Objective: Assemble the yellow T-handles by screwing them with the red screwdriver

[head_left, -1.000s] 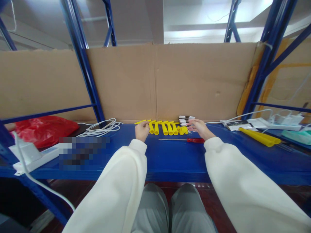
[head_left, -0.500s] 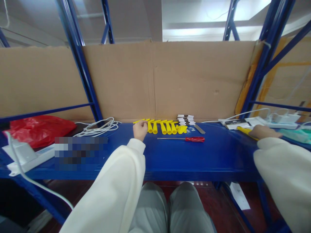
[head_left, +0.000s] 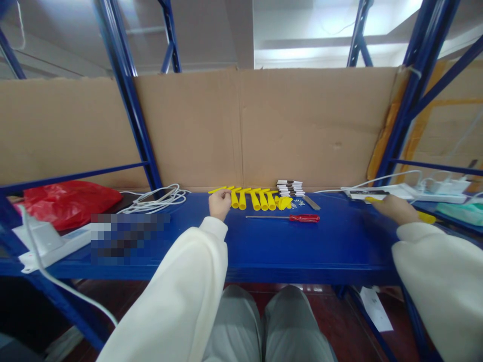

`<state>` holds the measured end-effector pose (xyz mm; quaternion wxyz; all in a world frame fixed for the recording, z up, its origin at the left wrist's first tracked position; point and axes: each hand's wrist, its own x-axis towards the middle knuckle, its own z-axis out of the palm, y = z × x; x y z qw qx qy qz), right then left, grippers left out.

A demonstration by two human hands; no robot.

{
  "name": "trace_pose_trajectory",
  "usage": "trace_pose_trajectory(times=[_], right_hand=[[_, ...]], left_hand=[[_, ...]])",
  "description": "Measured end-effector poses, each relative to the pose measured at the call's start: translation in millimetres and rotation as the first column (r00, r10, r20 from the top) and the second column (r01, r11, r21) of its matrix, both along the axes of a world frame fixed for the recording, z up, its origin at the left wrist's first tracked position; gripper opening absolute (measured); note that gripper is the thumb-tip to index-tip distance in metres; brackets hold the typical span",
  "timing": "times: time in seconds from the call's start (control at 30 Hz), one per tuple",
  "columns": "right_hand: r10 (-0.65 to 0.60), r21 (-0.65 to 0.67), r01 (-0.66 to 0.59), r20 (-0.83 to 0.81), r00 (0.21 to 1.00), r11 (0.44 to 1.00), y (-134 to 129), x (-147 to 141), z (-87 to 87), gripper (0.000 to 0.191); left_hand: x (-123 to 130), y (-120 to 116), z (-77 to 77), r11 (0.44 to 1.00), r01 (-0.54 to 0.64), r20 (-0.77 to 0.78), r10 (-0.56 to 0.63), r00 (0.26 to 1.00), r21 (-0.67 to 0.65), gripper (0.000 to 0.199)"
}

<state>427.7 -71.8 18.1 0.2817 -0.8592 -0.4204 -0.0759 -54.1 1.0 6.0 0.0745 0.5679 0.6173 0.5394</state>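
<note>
Yellow T-shaped plastic handles (head_left: 256, 201) lie side by side in a row near the back of the blue shelf. My left hand (head_left: 219, 204) rests at the row's left end with its fingers curled together. It covers part of the leftmost handle, and what lies between the fingers is hidden. Far to the right, my right hand (head_left: 399, 208) is closed around another yellow handle (head_left: 426, 217), which shows on both sides of the fist. A red-handled screwdriver (head_left: 304, 218) lies in front of the row. Small yellow pieces (head_left: 284, 202) and tiny metal screws (head_left: 298, 202) sit at its right end.
Small white packets (head_left: 290, 188) are stacked behind a grey metal strip (head_left: 311, 202). At left are a red plastic bag (head_left: 71, 203), coiled white cable (head_left: 160, 199) and a power strip (head_left: 53, 251). Cardboard (head_left: 302, 125) stands behind, between blue posts. A green bag (head_left: 460, 213) lies at right.
My right hand has shifted slightly left with the yellow handle, and more of the handle now shows behind the fist. My left hand stays at the row's left end.
</note>
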Motion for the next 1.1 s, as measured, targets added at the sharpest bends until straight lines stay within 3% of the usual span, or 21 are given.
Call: trace_pose_trajectory(times=[0.07, 0.13, 0.3, 0.37, 0.47, 0.57, 0.67, 0.83, 0.93, 1.0, 1.1], right_hand=[[0.01, -0.121, -0.013, -0.024, 1.0, 0.993, -6.5, -22.4, 17.3, 0.052], [0.009, -0.098, -0.01, -0.012, 1.0, 0.995, -11.8, -44.3, 33.3, 0.05], [0.072, 0.214, -0.08, 0.045, 0.996, 0.974, -9.7, -94.0, 60.8, 0.046], [0.143, 0.357, -0.155, 0.06, 0.988, 0.921, 0.3, -114.0, 67.8, 0.041], [0.306, 0.552, -0.314, 0.11, 0.946, 0.772, 22.9, -147.7, 72.4, 0.037], [0.447, 0.649, -0.449, 0.182, 0.876, 0.614, 45.6, -187.3, 64.1, 0.036], [0.57, 0.653, -0.568, 0.245, 0.784, 0.501, 59.2, -226.0, 39.2, 0.034], [0.796, 0.411, -0.857, 0.38, 0.471, 0.311, 60.6, -259.0, -8.8, 0.029], [0.825, 0.338, -0.898, 0.394, 0.405, 0.28, 57.6, -260.3, -19.5, 0.031], [0.823, 0.327, -0.899, 0.393, 0.41, 0.291, 56.8, -258.8, -20.7, 0.033], [0.816, 0.301, -0.902, 0.403, 0.415, 0.31, 56.8, -257.6, -21.2, 0.035]], left_hand=[[-0.3, 0.7, -0.3, 1.0, 0.003, 0.003, -0.003, 1.0, 0.003, 0.034], [-0.7, 1.4, -0.6, 1.0, 0.008, 0.01, -0.008, 1.0, 0.012, 0.033], [-1.4, 3.1, -1.7, 0.999, 0.026, 0.039, -0.027, 0.999, 0.033, 0.03], [-1.3, 3.7, -2.2, 0.998, 0.038, 0.069, -0.04, 0.997, 0.043, 0.028], [-0.3, 4.4, -2.0, 0.996, 0.062, 0.144, -0.07, 0.987, 0.059, 0.027], [2.6, 4.5, -0.3, 0.993, 0.105, 0.277, -0.114, 0.954, 0.049, 0.027], [7.3, 3.8, 1.9, 0.979, 0.19, 0.457, -0.201, 0.866, 0.071, 0.032], [13.3, 2.8, 5.2, 0.936, 0.318, 0.641, -0.338, 0.689, 0.152, 0.042], [12.9, 3.5, 6.4, 0.921, 0.365, 0.705, -0.347, 0.618, 0.133, 0.028], [11.5, 4.1, 6.4, 0.913, 0.387, 0.727, -0.351, 0.591, 0.126, 0.015], [9.7, 3.5, 5.4, 0.892, 0.43, 0.741, -0.383, 0.551, 0.141, 0.016]])
